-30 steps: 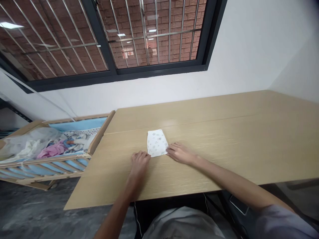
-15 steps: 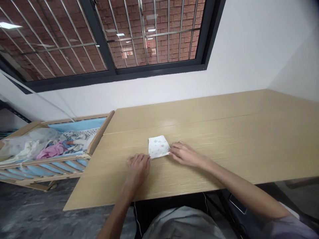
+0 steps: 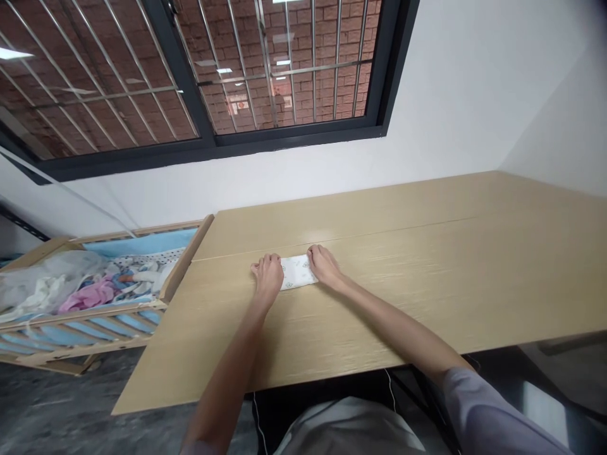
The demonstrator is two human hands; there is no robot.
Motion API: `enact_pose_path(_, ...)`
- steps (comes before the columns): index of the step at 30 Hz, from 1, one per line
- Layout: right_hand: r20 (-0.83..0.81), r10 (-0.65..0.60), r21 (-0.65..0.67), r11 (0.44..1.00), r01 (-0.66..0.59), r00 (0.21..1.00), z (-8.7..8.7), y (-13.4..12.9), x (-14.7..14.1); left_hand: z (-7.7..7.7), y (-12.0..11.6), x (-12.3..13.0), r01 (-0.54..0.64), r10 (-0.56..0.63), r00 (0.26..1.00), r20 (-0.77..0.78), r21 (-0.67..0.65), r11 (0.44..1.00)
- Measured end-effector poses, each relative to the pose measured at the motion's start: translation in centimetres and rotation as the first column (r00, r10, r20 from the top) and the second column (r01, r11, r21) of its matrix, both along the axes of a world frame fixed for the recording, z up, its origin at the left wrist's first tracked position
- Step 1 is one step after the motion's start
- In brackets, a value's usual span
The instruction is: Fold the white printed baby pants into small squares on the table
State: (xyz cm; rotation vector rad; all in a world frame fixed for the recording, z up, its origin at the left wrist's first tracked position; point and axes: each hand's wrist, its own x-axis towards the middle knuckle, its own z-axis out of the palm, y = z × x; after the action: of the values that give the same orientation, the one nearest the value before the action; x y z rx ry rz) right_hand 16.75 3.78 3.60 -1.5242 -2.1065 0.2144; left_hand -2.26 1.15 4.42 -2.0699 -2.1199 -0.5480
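A small white cloth with a faint print [image 3: 296, 272] lies folded into a flat strip on the wooden table [image 3: 403, 265]. At its left end is my left hand [image 3: 268, 273], fingers closed on the cloth's edge. My right hand [image 3: 323, 264] pinches the opposite end, near the upper right corner. Both hands rest low over the tabletop, and the fingertips partly cover the cloth's ends.
To the left stands a wooden crib [image 3: 187, 265] with blue lining, holding pink, white and blue cloths [image 3: 90, 295] and a translucent bag. A wall and a barred window [image 3: 289, 136] rise behind the table.
Both hands have moved away from me to the cloth's far side. The cloth has gone from a squarish shape to a narrower strip, its near edge now farther up the table.
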Motion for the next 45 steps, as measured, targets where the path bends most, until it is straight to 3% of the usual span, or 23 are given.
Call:
enact_pose_path(6, 0.018, -0.055, -0.148, 0.987, 0.057, 0.998, -2.1, 1.6, -0.3, -2.6, 0.9, 0.1, -0.045, 0.045, 0.999, 0.006, -0.028, 0.999)
enact_pose_path(9, 0.004, -0.053, -0.177, 0.983, 0.053, 0.999, -2.2, 1.7, -0.2, -2.7, 0.8, -0.2, -0.033, 0.034, 0.999, 0.019, -0.031, 0.999)
enact_pose_path(12, 0.021, -0.056, -0.085, 0.995, 0.057, 0.998, -1.5, 0.8, -0.4, -2.0, 0.0, -0.1, 0.007, -0.007, 1.000, 0.026, 0.002, 1.000)
enact_pose_path(15, 0.093, 0.038, 0.043, 0.998, -0.043, 0.995, -1.3, -0.9, -1.0, -1.4, -1.3, 0.9, 0.112, -0.114, 0.993, 0.027, 0.048, 0.993)
enact_pose_path(19, 0.248, 0.245, -0.002, 0.968, -0.253, 0.937, -2.2, -2.7, -2.1, -1.6, -2.5, 2.9, 0.384, -0.385, 0.920, 0.070, 0.031, 0.923)
enact_pose_path(21, 0.315, 0.296, -0.036, 0.953, -0.300, 0.902, -2.8, -2.8, -2.5, -2.1, -2.4, 3.5, 0.418, -0.414, 0.905, 0.098, -0.023, 0.908)
enact_pose_path(24, 0.352, 0.281, -0.074, 0.959, -0.273, 0.893, -3.4, -2.6, -3.0, -3.1, -1.8, 3.3, 0.374, -0.360, 0.926, 0.112, -0.146, 0.916)
enact_pose_path(29, 0.309, 0.229, -0.114, 0.972, -0.204, 0.923, -3.2, -2.4, -2.4, -4.4, -1.2, 1.6, 0.321, -0.315, 0.947, 0.062, -0.227, 0.920)
enact_pose_path(38, 0.106, 0.190, -0.192, 0.967, -0.168, 0.976, -3.8, -2.4, 1.5, -5.6, -2.2, -0.6, 0.308, -0.313, 0.950, -0.018, -0.132, 0.942)
enact_pose_path(42, 0.053, 0.195, -0.197, 0.964, -0.181, 0.979, -3.5, -2.6, 2.3, -4.9, -3.2, -1.5, 0.342, -0.348, 0.936, -0.048, -0.098, 0.935)
enact_pose_path(45, 0.012, 0.216, -0.120, 0.970, -0.213, 0.976, -2.4, -3.1, 3.0, -3.7, -4.4, -2.4, 0.392, -0.393, 0.912, -0.116, -0.032, 0.919)
